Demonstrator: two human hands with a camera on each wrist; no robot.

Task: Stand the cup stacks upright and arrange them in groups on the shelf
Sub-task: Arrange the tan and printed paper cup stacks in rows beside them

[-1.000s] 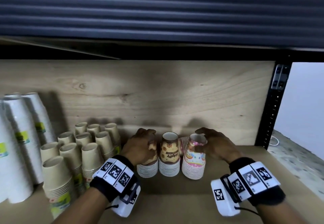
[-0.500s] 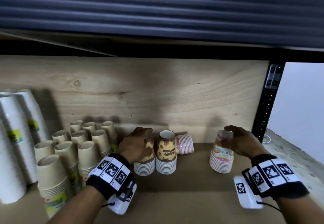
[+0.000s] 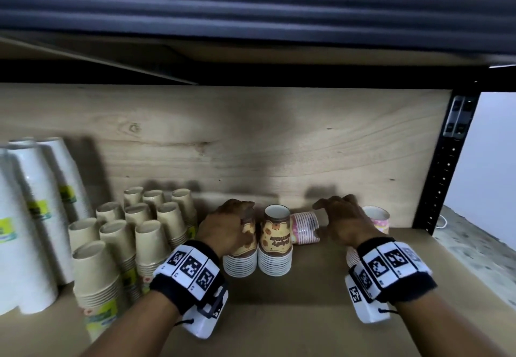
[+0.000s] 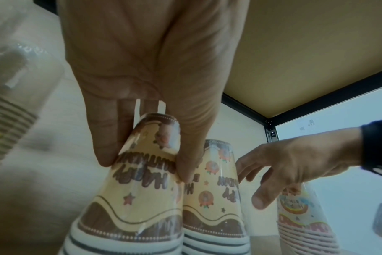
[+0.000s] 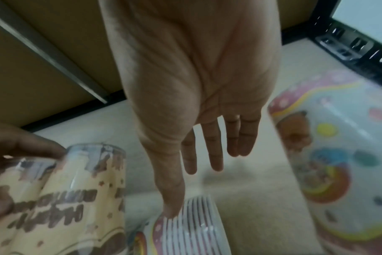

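Two yellow-brown "Happy Birthday" cup stacks stand rim-down side by side at the shelf's middle. My left hand (image 3: 237,221) grips the top of the left stack (image 3: 240,256), thumb and fingers pinching it (image 4: 146,155). The other stack (image 3: 276,242) stands free. Behind them a pink striped stack (image 3: 305,228) lies on its side. My right hand (image 3: 332,211) hovers over it with straight, spread fingers; in the right wrist view its thumb tip is at the lying stack's rims (image 5: 192,224). A pink rainbow stack (image 3: 377,218) stands upright just right of that hand.
Several kraft-brown cup stacks (image 3: 134,239) stand grouped at the left, with tall white stacks (image 3: 33,217) beyond them. The wooden back panel (image 3: 251,147) is close behind. A black shelf post (image 3: 446,175) bounds the right side. Bare shelf board (image 3: 293,314) lies in front.
My right hand carried the rainbow stack to the right, set it upright, let go, and moved back left over the lying pink stack. The left hand kept its grip.
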